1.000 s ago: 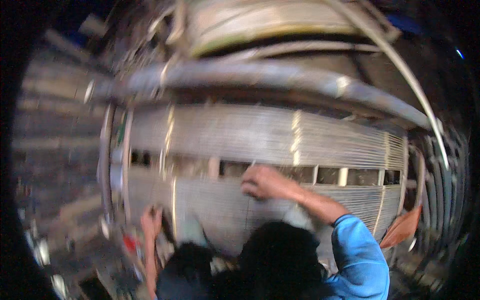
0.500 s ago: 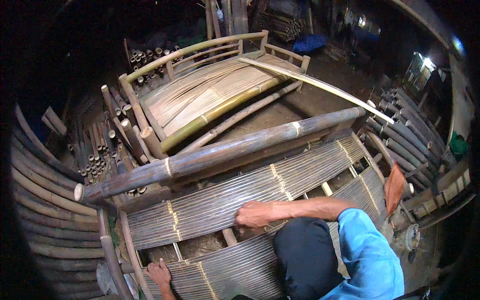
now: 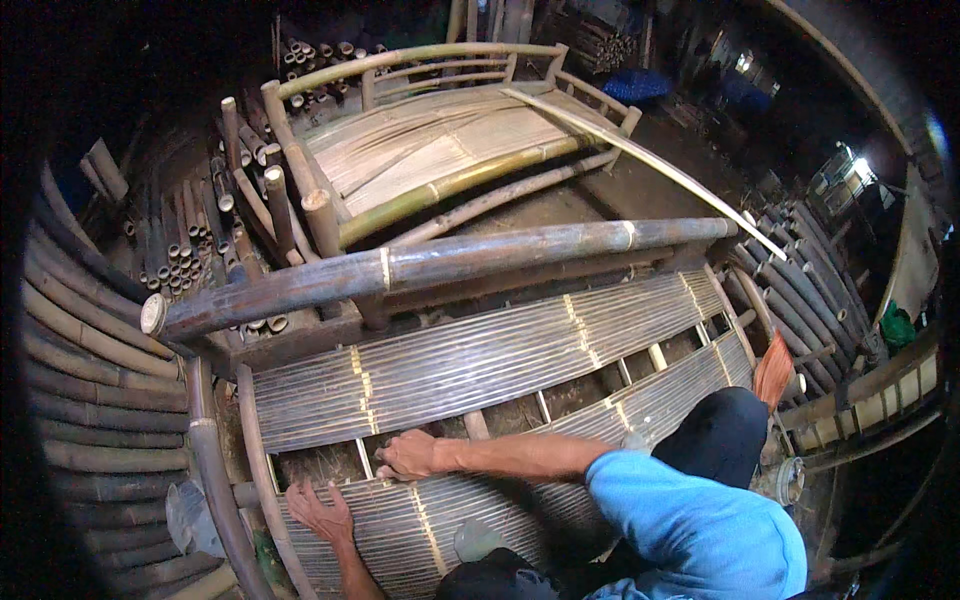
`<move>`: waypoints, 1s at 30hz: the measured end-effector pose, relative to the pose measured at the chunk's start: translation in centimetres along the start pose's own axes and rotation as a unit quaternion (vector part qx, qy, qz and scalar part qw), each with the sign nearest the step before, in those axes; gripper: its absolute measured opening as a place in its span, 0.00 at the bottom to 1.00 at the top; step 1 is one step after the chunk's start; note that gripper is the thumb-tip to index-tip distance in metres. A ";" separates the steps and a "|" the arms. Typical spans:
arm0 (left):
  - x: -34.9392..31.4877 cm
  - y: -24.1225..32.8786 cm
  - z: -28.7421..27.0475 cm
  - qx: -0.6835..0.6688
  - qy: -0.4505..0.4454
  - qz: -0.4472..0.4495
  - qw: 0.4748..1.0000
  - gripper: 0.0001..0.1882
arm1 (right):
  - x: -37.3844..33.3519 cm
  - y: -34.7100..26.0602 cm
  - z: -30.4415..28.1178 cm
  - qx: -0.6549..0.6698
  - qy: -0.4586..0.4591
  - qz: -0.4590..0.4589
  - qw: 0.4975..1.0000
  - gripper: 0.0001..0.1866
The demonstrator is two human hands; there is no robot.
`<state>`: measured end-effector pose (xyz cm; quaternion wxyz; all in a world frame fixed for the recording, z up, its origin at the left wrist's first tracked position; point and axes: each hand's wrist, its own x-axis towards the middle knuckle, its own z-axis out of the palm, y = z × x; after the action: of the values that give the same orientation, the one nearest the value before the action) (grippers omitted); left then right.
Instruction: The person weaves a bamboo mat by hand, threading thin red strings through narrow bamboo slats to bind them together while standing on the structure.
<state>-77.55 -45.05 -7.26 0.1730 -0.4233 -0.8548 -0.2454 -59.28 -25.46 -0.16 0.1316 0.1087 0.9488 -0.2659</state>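
Observation:
A long bamboo bench frame lies before me, with a far panel of thin bamboo slats (image 3: 480, 350) and a near panel of slats (image 3: 470, 520). Between the panels runs a gap crossed by short strips. My left hand (image 3: 322, 513) rests with fingers spread on the left end of the near panel, beside the bamboo side rail (image 3: 262, 440). Close to its right, my right hand (image 3: 408, 456) bends its fingers at the near panel's far edge, by a pale cross strip (image 3: 363, 458). What its fingertips hold, if anything, is hidden.
A thick bamboo pole (image 3: 450, 265) runs along the bench's far side. Behind it stands another bamboo bench (image 3: 400, 165) with a long pale strip (image 3: 650, 155) across it. Bamboo poles are stacked at left (image 3: 110, 430) and right (image 3: 810, 290). An orange-brown pointed object (image 3: 773, 370) is at right.
My right hand has moved left and nearer, from the far panel to the near panel's edge beside my left hand. My left hand's fingers have spread. My body and the view have shifted.

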 end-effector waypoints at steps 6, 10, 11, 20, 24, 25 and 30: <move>-6.7 1.8 -3.8 -0.048 -0.038 -0.039 0.997 0.20 | -2.0 -0.8 7.9 0.135 0.171 0.157 0.963 0.31; -8.6 2.0 -4.1 -0.098 -0.034 -0.050 0.993 0.15 | -1.7 -0.7 6.2 0.168 0.090 0.179 0.965 0.30; -8.4 3.5 -4.4 -0.094 -0.035 -0.049 0.994 0.08 | -2.2 -0.6 6.6 0.200 0.148 0.173 0.953 0.28; -8.1 5.5 -2.4 0.136 -0.124 -0.030 0.983 0.07 | -2.5 -0.3 7.2 0.177 0.160 0.160 0.958 0.28; -7.7 3.3 -2.1 0.011 -0.193 -0.129 0.973 0.09 | -2.5 -0.6 5.8 0.155 0.126 0.148 0.968 0.29; -7.0 3.5 -2.8 -0.074 -0.298 -0.217 0.927 0.11 | -2.8 -0.2 5.9 0.177 0.137 0.147 0.964 0.30; -2.0 -2.2 -14.3 -0.280 -0.299 -0.239 0.880 0.16 | -1.7 -0.3 6.0 0.201 0.117 0.135 0.963 0.36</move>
<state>-76.94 -55.55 2.86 -0.2806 -0.2904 -0.8366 -0.3701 -56.61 -29.14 -4.45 0.0294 0.2902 0.8611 -0.4164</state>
